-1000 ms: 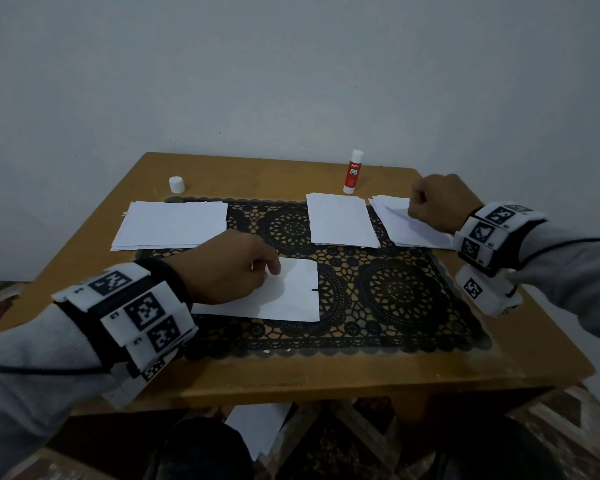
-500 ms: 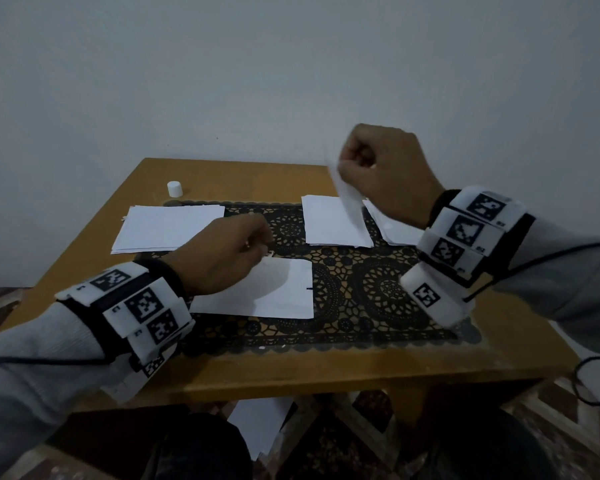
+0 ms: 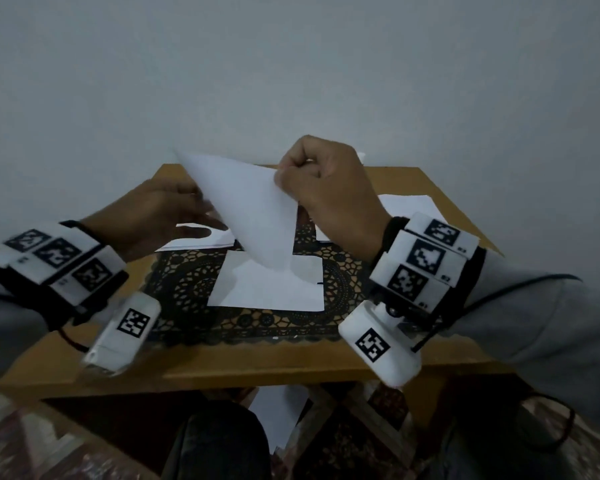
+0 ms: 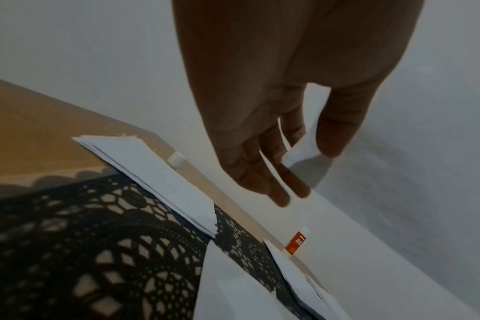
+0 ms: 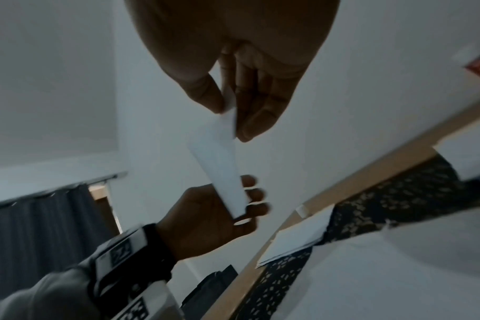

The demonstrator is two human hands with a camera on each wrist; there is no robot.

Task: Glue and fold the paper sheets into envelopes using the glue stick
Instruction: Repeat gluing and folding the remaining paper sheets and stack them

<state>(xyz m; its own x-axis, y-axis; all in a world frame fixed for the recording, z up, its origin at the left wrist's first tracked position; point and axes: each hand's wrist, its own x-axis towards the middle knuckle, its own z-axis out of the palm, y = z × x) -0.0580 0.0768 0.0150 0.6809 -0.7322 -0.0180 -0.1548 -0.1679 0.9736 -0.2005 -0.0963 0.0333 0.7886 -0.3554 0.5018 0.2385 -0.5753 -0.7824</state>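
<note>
It looked like a home: a small wooden tabletop [image 3: 257, 367] against a plain white wall [image 3: 291, 64], a black lace mat [image 3: 187, 282] on it, a patterned rug [image 3: 25, 441] below, a dark curtain [image 5: 41, 227] to one side.

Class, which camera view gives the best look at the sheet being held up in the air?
The head view: the raised sheet shows nearly whole, between left hand and right hand. The left wrist view catches only a corner at the thumb; the right wrist view sees it as a narrow, foreshortened strip.
</note>
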